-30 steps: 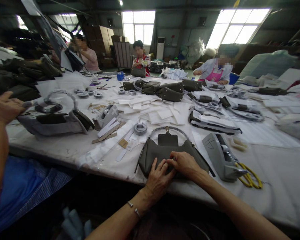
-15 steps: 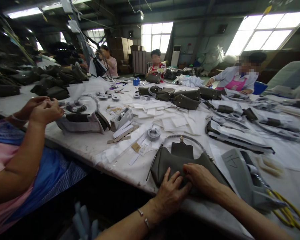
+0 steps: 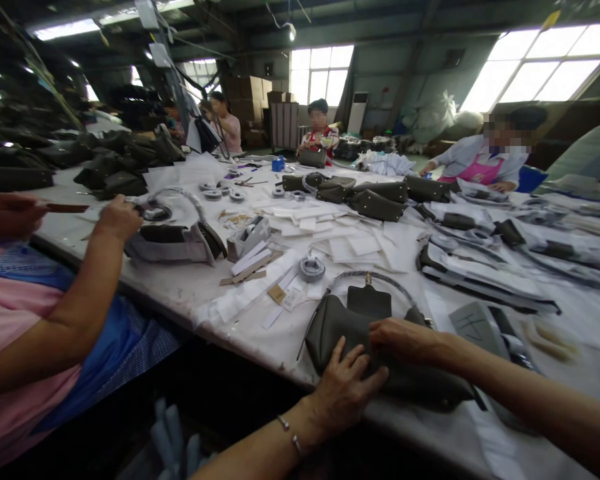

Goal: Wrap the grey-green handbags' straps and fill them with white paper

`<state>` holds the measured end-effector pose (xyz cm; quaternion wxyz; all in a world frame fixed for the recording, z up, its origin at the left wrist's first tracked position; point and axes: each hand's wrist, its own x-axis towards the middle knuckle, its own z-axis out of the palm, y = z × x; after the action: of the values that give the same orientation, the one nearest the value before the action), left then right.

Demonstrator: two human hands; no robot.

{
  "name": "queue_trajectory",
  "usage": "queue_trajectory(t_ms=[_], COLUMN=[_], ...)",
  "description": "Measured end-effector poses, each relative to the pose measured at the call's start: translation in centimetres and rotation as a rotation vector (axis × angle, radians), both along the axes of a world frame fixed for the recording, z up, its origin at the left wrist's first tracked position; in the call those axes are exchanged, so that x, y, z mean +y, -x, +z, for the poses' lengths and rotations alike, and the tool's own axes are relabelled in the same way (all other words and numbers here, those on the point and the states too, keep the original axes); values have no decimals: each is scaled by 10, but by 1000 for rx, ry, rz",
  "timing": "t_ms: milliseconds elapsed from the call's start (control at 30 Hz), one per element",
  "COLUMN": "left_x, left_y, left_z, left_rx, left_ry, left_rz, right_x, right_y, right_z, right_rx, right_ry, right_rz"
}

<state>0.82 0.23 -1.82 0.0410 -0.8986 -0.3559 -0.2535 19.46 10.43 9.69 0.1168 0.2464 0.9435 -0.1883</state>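
A dark olive handbag (image 3: 325,327) lies at the near table edge, its flap (image 3: 370,303) folded back toward the far side. A wrapped handle (image 3: 404,285) arches behind the flap. My left hand (image 3: 347,383) rests on the bag's near side with the fingers spread. Just right of it, my right hand (image 3: 405,340) is closed against the bag's upper face, fingers curled down. Whatever its fingertips pinch, if anything, is hidden. A grey tape dispenser (image 3: 480,327) sits right of the bag, partly covered by my right forearm.
A tape roll (image 3: 311,268) and paper tags (image 3: 293,297) lie beyond the bag. White foam sheets (image 3: 355,243) cover the table's middle, with more handbags (image 3: 380,203) behind. At left, a co-worker's hand (image 3: 120,217) is near another bag (image 3: 173,243).
My right hand has risen slightly on the bag, its forearm swinging up across the tape dispenser. My left hand stays on the bag. The co-worker's hands at left have moved apart.
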Motion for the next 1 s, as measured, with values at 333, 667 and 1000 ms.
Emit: queue_trajectory(t_ms=[333,667,1000], left_x=[5,9,29], left_y=[-2,0,7], left_z=[-2,26,43], left_rx=[-24,121,208], left_ry=[67,218,221], left_rz=[-28,-67,-159], right_x=[2,-16,-54], right_y=[-5,-25,-14], right_z=[-1,2,-48], right_rx=[-34,445,302], right_ry=[-193,-210,-133], right_rz=[375,-530,-697])
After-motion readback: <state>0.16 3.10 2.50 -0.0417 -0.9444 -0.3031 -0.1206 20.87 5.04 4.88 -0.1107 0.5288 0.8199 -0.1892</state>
